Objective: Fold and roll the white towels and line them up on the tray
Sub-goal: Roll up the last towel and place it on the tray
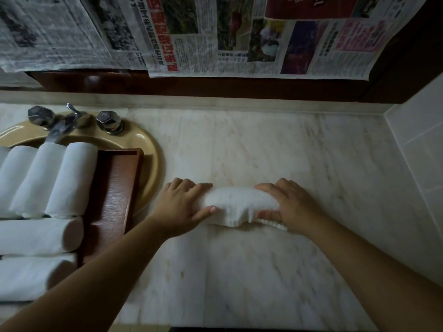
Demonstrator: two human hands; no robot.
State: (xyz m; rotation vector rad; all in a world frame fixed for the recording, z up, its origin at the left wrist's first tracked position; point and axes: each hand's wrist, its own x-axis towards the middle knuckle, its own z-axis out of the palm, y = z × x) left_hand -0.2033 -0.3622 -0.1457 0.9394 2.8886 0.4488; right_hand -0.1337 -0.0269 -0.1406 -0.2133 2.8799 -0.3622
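Note:
A rolled white towel (239, 203) lies crosswise on the marble counter (275, 152). My left hand (178, 204) grips its left end, fingers over the top and thumb at the near side. My right hand (285, 204) grips its right end the same way. A loose ribbed edge of the towel hangs out at the near side. To the left a wooden tray (115, 188) sits over the sink and holds several rolled white towels (69, 180), some upright in a row, two lying crosswise (36, 236) nearer me.
A beige sink (148, 149) with chrome taps (107, 122) lies under the tray's far end. Newspaper sheets (215, 34) hang over the dark wooden frame at the back. A white tiled wall (419, 152) borders the counter on the right.

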